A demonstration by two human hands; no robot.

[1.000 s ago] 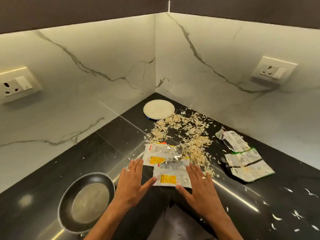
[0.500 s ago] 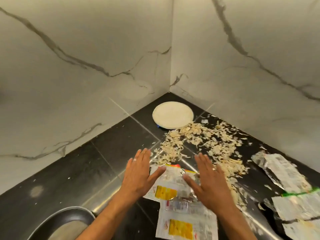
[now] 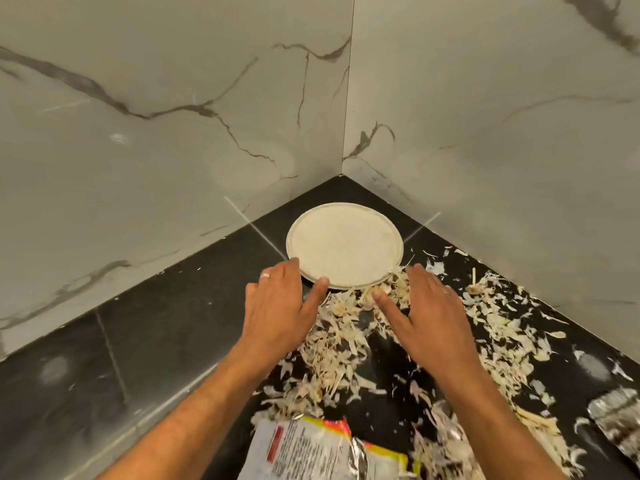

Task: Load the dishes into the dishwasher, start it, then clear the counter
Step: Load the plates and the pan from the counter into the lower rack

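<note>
Both hands at the plate — corner of the black counter.
My left hand and right hand lie flat, fingers straight (nothing held), over scattered peelings — left thumb touching the rim.

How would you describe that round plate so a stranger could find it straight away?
Look where the two marble walls meet above the black counter. The plate lies flat in that corner, just beyond both hands. It is the only round, smooth, cream thing there; the peels and wrapper nearby are ragged or printed.
</note>
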